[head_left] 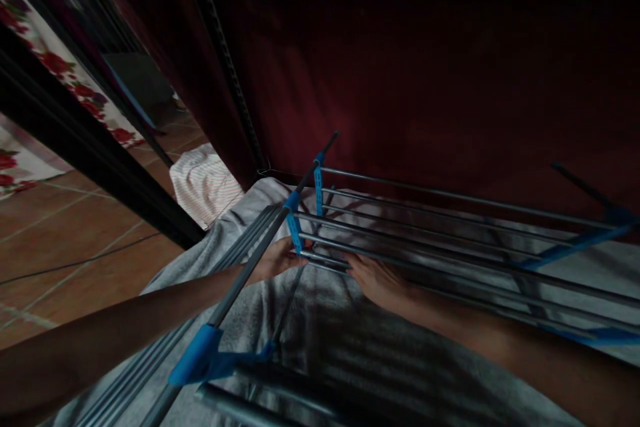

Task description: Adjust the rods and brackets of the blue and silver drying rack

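A metal rack (400,228) of grey tubes joined by blue plastic brackets stands on a grey cloth. My left hand (273,260) reaches past the rack's slanting side pole and closes at the lower end of a blue bracket (295,230); its fingertips are partly hidden there. Close by on the right, my right hand (377,278) has its fingers around the lowest tube (325,261), near where that tube meets the bracket. In the foreground, a larger blue joint (197,355) sits on the same side pole.
Several loose grey tubes (145,367) lie side by side on the grey cloth (175,267) at left. Behind the rack hangs a dark red curtain (425,93). A black post (115,167) slants across the left, over a tiled floor (90,240) with a cable. A striped cloth (205,183) lies nearby.
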`<state>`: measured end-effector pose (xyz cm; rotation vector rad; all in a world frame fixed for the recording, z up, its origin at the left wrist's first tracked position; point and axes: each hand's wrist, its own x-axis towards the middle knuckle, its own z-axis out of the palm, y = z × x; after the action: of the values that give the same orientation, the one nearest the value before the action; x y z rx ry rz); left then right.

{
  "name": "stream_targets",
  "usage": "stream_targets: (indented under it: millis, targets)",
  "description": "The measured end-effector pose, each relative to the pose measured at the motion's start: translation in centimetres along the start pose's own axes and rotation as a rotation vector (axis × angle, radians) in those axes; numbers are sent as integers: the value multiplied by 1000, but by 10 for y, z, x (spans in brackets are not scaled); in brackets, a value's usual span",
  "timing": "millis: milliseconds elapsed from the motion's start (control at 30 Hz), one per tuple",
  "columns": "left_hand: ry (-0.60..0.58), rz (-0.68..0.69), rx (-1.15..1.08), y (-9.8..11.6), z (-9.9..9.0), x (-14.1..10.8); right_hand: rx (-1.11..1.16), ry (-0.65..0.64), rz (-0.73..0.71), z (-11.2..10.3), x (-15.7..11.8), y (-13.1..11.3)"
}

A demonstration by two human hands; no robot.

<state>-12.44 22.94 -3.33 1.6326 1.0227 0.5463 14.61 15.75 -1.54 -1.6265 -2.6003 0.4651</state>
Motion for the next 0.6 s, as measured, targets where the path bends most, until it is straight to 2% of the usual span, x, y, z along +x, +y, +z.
stream_targets:
  millis: [100,200,300,433,600]
  targets:
    - [31,-81,-89,0,0,0,12,-27,-66,-3,8,-4]
    - [32,-99,-152,3,-1,-3,30,-10,-55,-3,13,-5]
    - [45,-92,-110,6,-3,-4,65,-15,2,-2,20,-4]
    - [64,-79,-87,3,-4,-1,133,27,-9,-1,25,-1]
    - [76,-63,-57,-3,-1,1,183,-16,38,2,26,2]
